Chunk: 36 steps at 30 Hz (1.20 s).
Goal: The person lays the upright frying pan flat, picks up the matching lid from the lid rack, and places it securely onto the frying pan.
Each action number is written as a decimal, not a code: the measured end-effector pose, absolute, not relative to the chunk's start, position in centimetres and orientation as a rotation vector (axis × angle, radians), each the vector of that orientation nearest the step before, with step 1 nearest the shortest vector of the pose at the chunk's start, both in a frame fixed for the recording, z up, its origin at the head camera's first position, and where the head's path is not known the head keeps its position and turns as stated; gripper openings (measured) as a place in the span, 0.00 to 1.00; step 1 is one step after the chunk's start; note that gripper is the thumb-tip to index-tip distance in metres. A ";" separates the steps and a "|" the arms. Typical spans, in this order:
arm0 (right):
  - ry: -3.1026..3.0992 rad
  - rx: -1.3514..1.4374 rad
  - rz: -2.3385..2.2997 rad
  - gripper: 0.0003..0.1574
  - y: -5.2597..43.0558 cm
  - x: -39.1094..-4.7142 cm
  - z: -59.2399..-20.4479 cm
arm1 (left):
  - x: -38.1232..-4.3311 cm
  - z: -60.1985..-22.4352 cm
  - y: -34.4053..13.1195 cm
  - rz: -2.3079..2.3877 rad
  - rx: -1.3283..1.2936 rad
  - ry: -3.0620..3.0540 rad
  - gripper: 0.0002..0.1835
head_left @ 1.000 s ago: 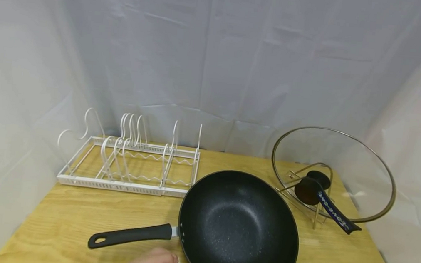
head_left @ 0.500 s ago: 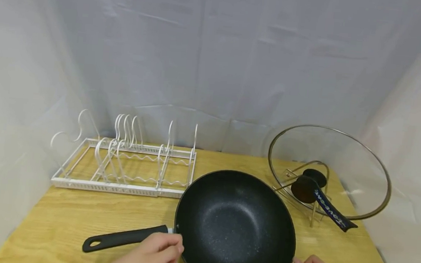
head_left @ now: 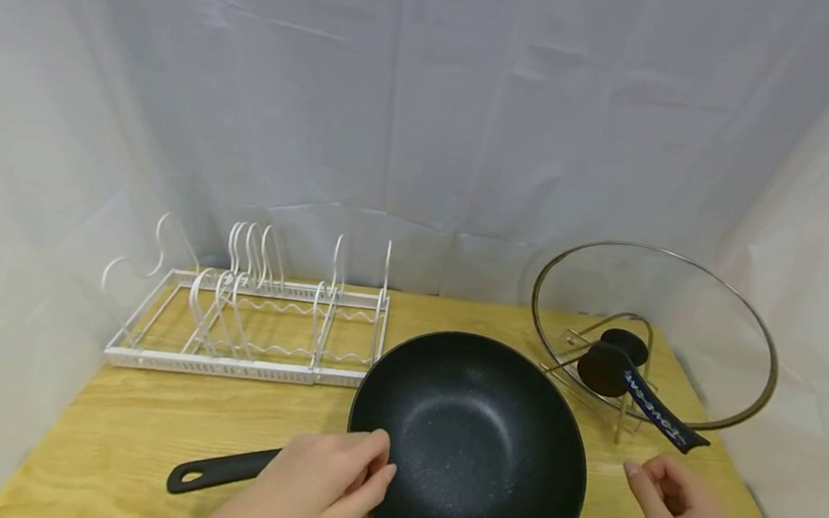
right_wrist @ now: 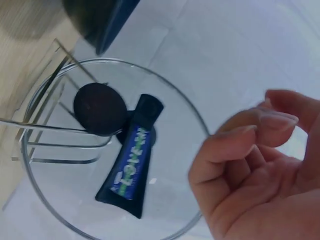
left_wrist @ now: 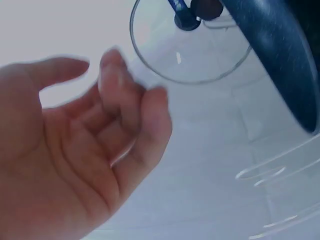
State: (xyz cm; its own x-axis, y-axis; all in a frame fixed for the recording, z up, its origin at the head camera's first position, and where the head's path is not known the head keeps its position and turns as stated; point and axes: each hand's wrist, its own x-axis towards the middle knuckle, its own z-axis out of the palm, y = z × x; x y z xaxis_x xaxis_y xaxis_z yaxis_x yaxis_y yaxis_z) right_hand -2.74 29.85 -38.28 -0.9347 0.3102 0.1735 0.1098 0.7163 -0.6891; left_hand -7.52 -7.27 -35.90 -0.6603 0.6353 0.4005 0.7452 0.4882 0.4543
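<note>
I've got the pan point(head_left: 471, 453) on the bench point(head_left: 149, 417), long axis crosswise in front of me. Left grip point(head_left: 321, 485) is nearer, overlapping the rim in the head view: bowl to its right and ahead, handle point(head_left: 222, 471) poking out to its left. Loose curl, thumb apart, nothing held. Right grip point(head_left: 684, 513), loosely curled, also holds nothing; pan's well to its left, lid point(head_left: 674, 339) ahead.

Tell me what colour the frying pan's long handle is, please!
It's black: the long handle shows best in the head view.
</note>
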 end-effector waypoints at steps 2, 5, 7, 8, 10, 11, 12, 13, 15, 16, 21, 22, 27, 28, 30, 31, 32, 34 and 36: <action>-2.575 -0.253 1.048 0.13 30.5 -3.2 -38.3 | -7.7 -35.5 -6.9 -0.859 -1.252 -2.545 0.14; -2.520 -0.213 1.018 0.11 31.1 -3.9 -38.0 | -7.9 -35.0 -6.2 -0.788 -1.297 -2.513 0.14; -2.485 -0.179 0.973 0.08 31.4 -4.3 -37.9 | -7.9 -34.7 -5.6 -0.757 -1.301 -2.492 0.14; -2.462 -0.166 0.949 0.07 31.5 -4.5 -37.8 | -8.0 -34.6 -5.3 -0.750 -1.311 -2.476 0.14; -2.385 -0.116 0.914 0.06 31.7 -5.1 -37.8 | -8.2 -34.3 -4.5 -0.718 -1.332 -2.417 0.14; -2.351 -0.092 0.892 0.05 31.8 -5.4 -37.8 | -8.4 -34.2 -4.1 -0.700 -1.340 -2.381 0.14; -2.315 -0.065 0.868 0.06 32.0 -5.6 -37.9 | -8.5 -34.1 -3.7 -0.682 -1.347 -2.348 0.14; -2.279 -0.035 0.843 0.06 32.2 -5.9 -38.0 | -8.6 -33.9 -3.3 -0.667 -1.352 -2.318 0.14; -2.217 0.017 0.798 0.06 32.6 -6.4 -38.1 | -8.8 -33.6 -2.5 -0.634 -1.353 -2.276 0.14; -2.201 0.029 0.764 0.06 32.7 -6.6 -38.2 | -8.9 -33.3 -2.1 -0.610 -1.345 -2.268 0.14; -2.153 0.060 0.662 0.07 33.4 -7.4 -38.5 | -9.0 -32.2 -0.1 -0.497 -1.308 -2.269 0.13; -2.146 0.073 0.648 0.08 33.5 -7.6 -38.6 | -9.0 -32.0 0.3 -0.490 -1.309 -2.268 0.13; -2.140 0.127 0.577 0.10 34.0 -8.2 -38.7 | -9.2 -31.2 2.0 -0.492 -1.360 -2.291 0.13; -2.142 0.130 0.564 0.10 34.1 -8.3 -38.7 | -9.3 -31.1 2.3 -0.489 -1.372 -2.302 0.13; -2.146 0.134 0.541 0.12 34.3 -8.5 -38.7 | -9.7 -31.1 3.0 -0.473 -1.388 -2.321 0.13; -2.146 0.134 0.531 0.12 34.3 -8.6 -38.8 | -10.0 -31.0 3.4 -0.465 -1.400 -2.342 0.13; -2.145 0.137 0.526 0.13 34.4 -8.7 -38.9 | -10.3 -31.0 3.7 -0.462 -1.413 -2.368 0.13; -2.146 0.140 0.523 0.15 34.5 -9.0 -39.1 | -11.0 -31.1 4.5 -0.452 -1.446 -2.424 0.14; -2.152 0.152 0.525 0.16 34.5 -9.4 -39.4 | -11.8 -31.2 5.2 -0.430 -1.480 -2.487 0.14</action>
State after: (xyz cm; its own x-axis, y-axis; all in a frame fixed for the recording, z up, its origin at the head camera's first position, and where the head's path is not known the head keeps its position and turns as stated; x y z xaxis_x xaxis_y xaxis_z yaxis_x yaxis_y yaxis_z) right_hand -9.37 34.54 -39.42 -0.5969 0.0821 0.7981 -0.2948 0.9028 -0.3133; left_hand -11.76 5.19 -31.17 -0.4711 0.8184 0.3290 0.8814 0.4517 0.1384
